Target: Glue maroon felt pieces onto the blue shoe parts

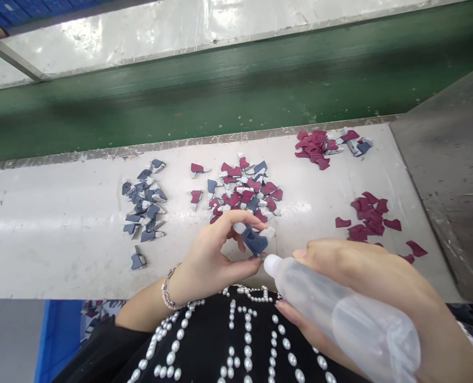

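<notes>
My left hand [216, 255] pinches a small dark blue and white piece [254, 239] between thumb and fingers, just above the near edge of the white table [60, 255]. My right hand [380, 287] is wrapped round a clear plastic squeeze bottle [340, 319]. The bottle's nozzle tip [267, 260] touches the lower edge of the blue piece. A bead bracelet sits on my left wrist.
On the table lie a pile of blue pieces [144, 207] at left, a mixed red and blue pile [244, 191] in the middle, and red piles at far right [316, 146] and right [372, 218]. A green conveyor belt [236, 90] runs behind. A blue bin [56, 340] stands below left.
</notes>
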Demonstrator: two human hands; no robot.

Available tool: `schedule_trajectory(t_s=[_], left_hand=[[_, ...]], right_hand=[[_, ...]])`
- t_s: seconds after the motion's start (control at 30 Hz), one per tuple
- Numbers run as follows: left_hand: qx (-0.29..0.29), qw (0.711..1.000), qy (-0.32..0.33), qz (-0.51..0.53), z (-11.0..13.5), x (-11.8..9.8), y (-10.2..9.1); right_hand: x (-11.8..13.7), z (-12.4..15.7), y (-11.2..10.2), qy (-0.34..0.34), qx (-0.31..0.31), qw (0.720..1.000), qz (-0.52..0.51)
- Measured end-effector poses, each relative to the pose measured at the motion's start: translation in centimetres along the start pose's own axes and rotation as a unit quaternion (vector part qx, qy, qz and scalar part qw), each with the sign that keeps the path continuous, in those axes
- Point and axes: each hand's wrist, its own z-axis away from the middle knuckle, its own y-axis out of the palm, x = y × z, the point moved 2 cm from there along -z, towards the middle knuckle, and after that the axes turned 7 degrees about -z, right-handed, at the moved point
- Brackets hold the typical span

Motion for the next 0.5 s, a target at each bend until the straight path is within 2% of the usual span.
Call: schedule_trajectory(t_s=[0.3,0.5], left_hand=[[-0.002,1.0,-0.007,-0.02,0.07,-0.14,-0.14],[0.033,0.999,0.001,-0.033,0.11,-0.38,-0.11]], right_hand=[[-0.15,0.19,0.13,0.016,0.015,1.0,-0.009],[0.02,-0.33,0.13,0.004,-0.022,0.999,0.039]])
